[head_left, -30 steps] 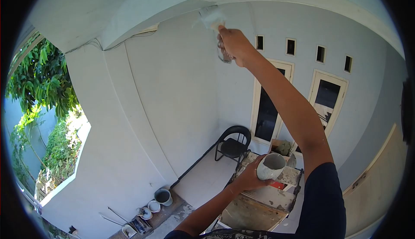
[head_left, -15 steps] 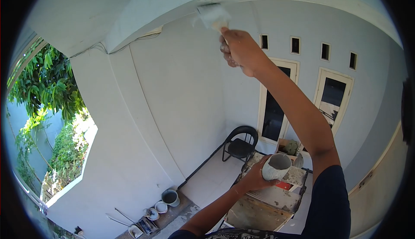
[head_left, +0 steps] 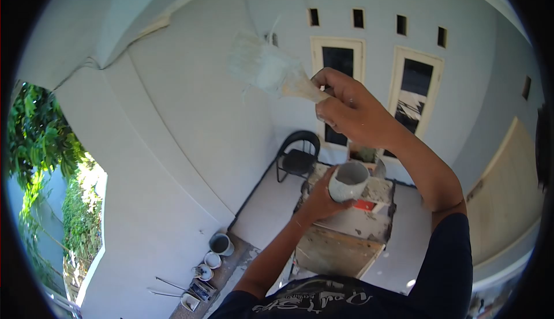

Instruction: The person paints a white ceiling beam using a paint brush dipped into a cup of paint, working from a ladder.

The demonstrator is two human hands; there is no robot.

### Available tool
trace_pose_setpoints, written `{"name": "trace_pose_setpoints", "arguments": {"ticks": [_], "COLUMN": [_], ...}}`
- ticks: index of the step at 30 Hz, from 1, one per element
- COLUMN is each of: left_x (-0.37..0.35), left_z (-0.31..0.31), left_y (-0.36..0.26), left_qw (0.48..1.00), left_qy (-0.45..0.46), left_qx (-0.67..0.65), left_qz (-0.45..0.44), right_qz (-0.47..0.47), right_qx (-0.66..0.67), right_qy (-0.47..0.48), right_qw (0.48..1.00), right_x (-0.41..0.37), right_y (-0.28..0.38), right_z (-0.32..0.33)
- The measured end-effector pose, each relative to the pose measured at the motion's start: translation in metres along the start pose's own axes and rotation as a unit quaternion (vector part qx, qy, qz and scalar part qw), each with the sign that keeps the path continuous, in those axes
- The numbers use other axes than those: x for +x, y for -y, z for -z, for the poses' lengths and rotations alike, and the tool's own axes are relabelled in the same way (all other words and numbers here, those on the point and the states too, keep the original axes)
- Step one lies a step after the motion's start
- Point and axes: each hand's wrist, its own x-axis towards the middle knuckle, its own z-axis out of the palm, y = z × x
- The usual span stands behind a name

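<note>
On my feed, daylight enters from the left, washing some plants [head_left: 86, 175] out to glare, while the wall [head_left: 213, 100] sits in soft, even shade. I get fisheye bending toward the black border, and the brush [head_left: 262, 65] looks slightly blurred.

"What is in the right hand [head_left: 352, 108]?"
"A wide, flat paintbrush [head_left: 262, 67], held by its handle, its bristles coated pale bluish-white and pointing left and slightly upward."
"And the left hand [head_left: 323, 202]?"
"A rounded, whitish container [head_left: 348, 192], lower than the brush, its open mouth facing up, greyish inside; its contents are unclear."
</note>
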Motion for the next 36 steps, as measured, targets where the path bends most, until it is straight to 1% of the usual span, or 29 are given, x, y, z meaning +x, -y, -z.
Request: {"name": "trace_pose_setpoints", "arguments": {"ticks": [1,2,3,4,5,7,9,10,12,13,15,16,18,19,21,22,24,25,26,27,28,30,31,33,34,36], "left_x": [0.001,0.002,0.003,0.003,0.003,0.004,0.004,0.005,0.005,0.005,0.003,0.003,0.001,0.002,0.003,0.002,0.002,0.0,-0.002,-0.003,-0.005,-0.007,-0.008,-0.009,-0.008,-0.009], "left_z": [0.0,0.0,0.0,0.001,0.003,0.002,0.002,0.004,0.003,0.003,0.003,0.004,0.005,0.005,0.004,0.004,0.004,0.003,0.003,0.003,0.004,0.004,0.004,0.006,0.006,0.004], "left_y": [0.001,0.0,-0.002,0.001,-0.004,-0.007,-0.009,-0.008,-0.001,0.003,0.008,0.004,0.004,0.005,0.006,0.005,0.004,0.003,0.003,0.0,-0.004,-0.004,-0.003,-0.002,-0.002,-0.002], "left_qw": [1.0,1.0,0.999,1.0,1.0,0.999,0.998,0.997,0.996,0.995,0.995,0.994,0.993,0.994,0.995,0.994,0.993,0.996,0.998,0.997,0.997,0.995,0.995,0.997,0.997,0.995], "left_qy": [-0.004,0.001,0.005,0.013,0.012,0.01,0.025,0.031,0.042,0.049,0.043,0.05,0.06,0.061,0.067,0.065,0.064,0.057,0.049,0.05,0.055,0.072,0.074,0.079,0.08,0.079], "left_qx": [-0.005,-0.02,-0.032,-0.025,-0.015,-0.039,-0.06,-0.064,-0.075,-0.08,-0.091,-0.091,-0.092,-0.08,-0.069,-0.084,-0.097,-0.072,-0.047,-0.047,-0.05,-0.064,-0.065,-0.015,-0.015,-0.054], "left_qz": [-0.009,-0.003,0.002,-0.008,0.006,-0.004,0.008,0.009,0.018,0.02,0.029,0.037,0.048,0.038,0.029,0.029,0.028,0.007,-0.015,-0.016,-0.017,-0.003,-0.003,-0.016,-0.017,0.002], "right_qz": [-0.02,-0.045,-0.068,-0.08,-0.089,-0.104,-0.13,-0.139,-0.166,-0.173,-0.147,-0.151,-0.14,-0.143,-0.125,-0.127,-0.093,-0.092,-0.061,-0.03,-0.029,0.057,0.058,0.063,0.063,0.091], "right_qx": [0.006,0.028,0.024,0.07,0.115,0.088,0.096,0.095,0.056,0.056,0.016,0.017,0.059,0.059,0.105,0.104,0.176,0.175,0.231,0.287,0.286,0.384,0.383,0.364,0.364,0.295], "right_qy": [-0.011,-0.046,-0.054,-0.091,-0.127,-0.186,-0.249,-0.25,-0.337,-0.337,-0.423,-0.424,-0.505,-0.508,-0.564,-0.566,-0.588,-0.589,-0.592,-0.592,-0.593,-0.531,-0.533,-0.52,-0.521,-0.469], "right_qw": [1.0,0.998,0.996,0.99,0.981,0.973,0.955,0.953,0.925,0.924,0.894,0.893,0.85,0.847,0.81,0.808,0.784,0.784,0.77,0.753,0.752,0.753,0.753,0.77,0.769,0.827], "right_x": [-0.016,-0.035,-0.054,-0.072,-0.09,-0.132,-0.191,-0.208,-0.235,-0.247,-0.268,-0.277,-0.292,-0.296,-0.301,-0.304,-0.306,-0.307,-0.307,-0.307,-0.307,-0.305,-0.303,-0.296,-0.29,-0.28], "right_y": [-0.011,-0.015,-0.017,-0.019,-0.022,-0.033,-0.051,-0.052,-0.051,-0.053,-0.061,-0.065,-0.071,-0.074,-0.081,-0.084,-0.09,-0.093,-0.096,-0.099,-0.103,-0.107,-0.106,-0.098,-0.093,-0.084], "right_z": [0.008,0.014,0.02,0.025,0.03,0.037,0.04,0.037,0.028,0.024,0.015,0.012,0.009,0.009,0.007,0.007,0.007,0.006,0.005,0.005,0.005,0.005,0.004,0.003,0.002,0.001]}}
